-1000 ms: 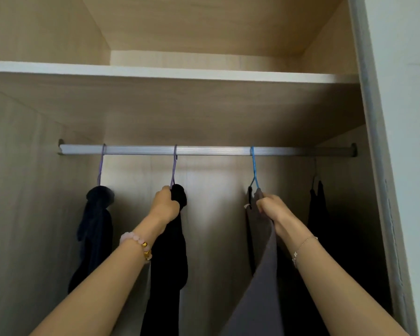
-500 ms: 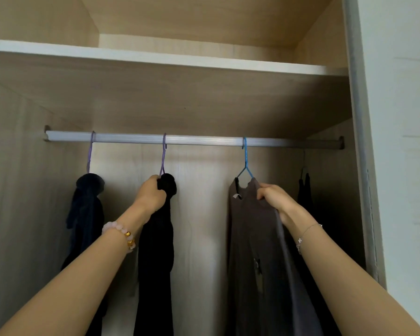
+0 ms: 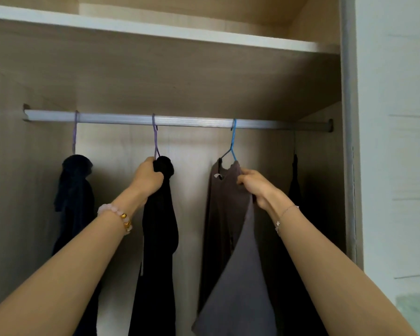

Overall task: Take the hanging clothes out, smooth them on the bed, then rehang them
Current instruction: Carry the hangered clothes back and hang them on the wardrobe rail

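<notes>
The left hand (image 3: 147,177) curls tight around the top of the black clothes (image 3: 159,226), which hang from a purple hanger (image 3: 155,139) on the rail (image 3: 180,121). The right hand (image 3: 257,187) pinches the shoulder of the brown top (image 3: 228,214) on a blue hanger (image 3: 232,141). The bottoms of the clothes are cut off. A dark thing (image 3: 295,185) at the far right hides in shadow.

Single head-worn wide-angle view: faces forward and slightly upward into a pale wood-grain wardrobe (image 3: 10,190) at arm's reach, silver ribbed metal hanging rail (image 3: 192,121) across mid-frame, white shelf edge (image 3: 155,29) above.
</notes>
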The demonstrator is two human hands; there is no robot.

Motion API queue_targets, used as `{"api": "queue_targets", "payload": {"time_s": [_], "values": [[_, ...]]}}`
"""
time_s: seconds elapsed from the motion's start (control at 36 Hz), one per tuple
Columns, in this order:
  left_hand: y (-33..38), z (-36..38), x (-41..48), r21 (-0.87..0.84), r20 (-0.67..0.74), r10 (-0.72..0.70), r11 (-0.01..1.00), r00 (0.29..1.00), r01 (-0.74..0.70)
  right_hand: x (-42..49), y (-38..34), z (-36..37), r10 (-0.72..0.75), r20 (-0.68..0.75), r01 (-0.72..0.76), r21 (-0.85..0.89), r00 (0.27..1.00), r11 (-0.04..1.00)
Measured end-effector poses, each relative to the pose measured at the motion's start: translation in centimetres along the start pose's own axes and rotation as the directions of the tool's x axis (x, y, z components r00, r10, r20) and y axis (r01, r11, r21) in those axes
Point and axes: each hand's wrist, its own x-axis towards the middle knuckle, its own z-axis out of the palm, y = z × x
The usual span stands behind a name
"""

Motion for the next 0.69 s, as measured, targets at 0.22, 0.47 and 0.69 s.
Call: {"api": "queue_targets", "payload": {"time_s": [0.22, 0.47, 0.69], "values": [[0.1, 1.1, -2.1, -0.001, -0.004, 0.079, 0.997, 0.997, -0.079, -1.8, 0.8, -0.9, -0.057, 0.020, 0.057, 0.003, 0.998, 0.998], [2.1, 5.7, -14.8, 0.138, -0.224, 0.472, 0.881, 0.853, -0.452, -11.1, 1.8, -2.9, -0.414, 0.076, 0.391, -0.518, 0.907, 0.760], [2.9, 13.6, -26.1, -0.356, -0.066, 0.653, 0.691, 0.755, -0.629, -20.1, 5.1, -7.6, -0.742, 0.032, 0.444, -0.818, 0.670, 0.365]]}}
